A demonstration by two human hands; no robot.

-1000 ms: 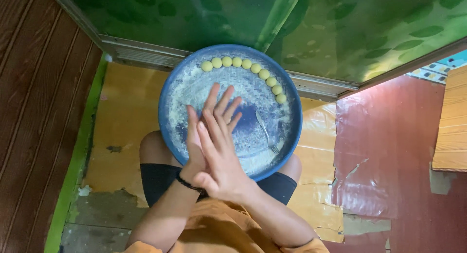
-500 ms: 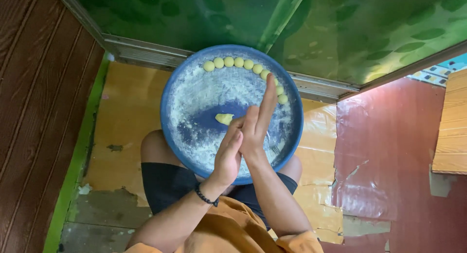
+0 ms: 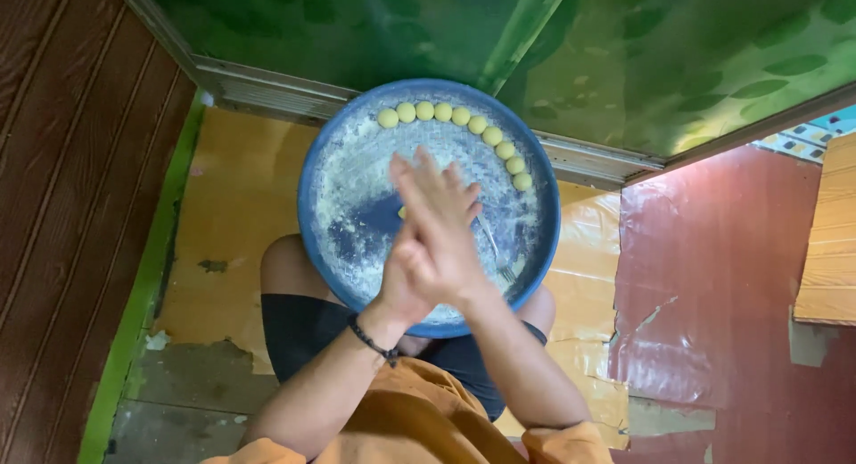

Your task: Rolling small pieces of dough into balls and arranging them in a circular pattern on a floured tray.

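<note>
While palms press together, both hands (image 3: 432,241) hover over the blue tray (image 3: 314,174).

You've got green leaf-print sheeting (image 3: 624,45) up top behind a metal frame rail (image 3: 267,85). Dark wood panelling (image 3: 71,205) on your left, worn yellow floor covering (image 3: 241,214) under you, red floor sheet (image 3: 713,286) right, wooden board (image 3: 829,241) at the edge.

A small yellow dough piece (image 3: 403,213) peeks from between pressed palms above the floured blue tray (image 3: 314,161).
</note>
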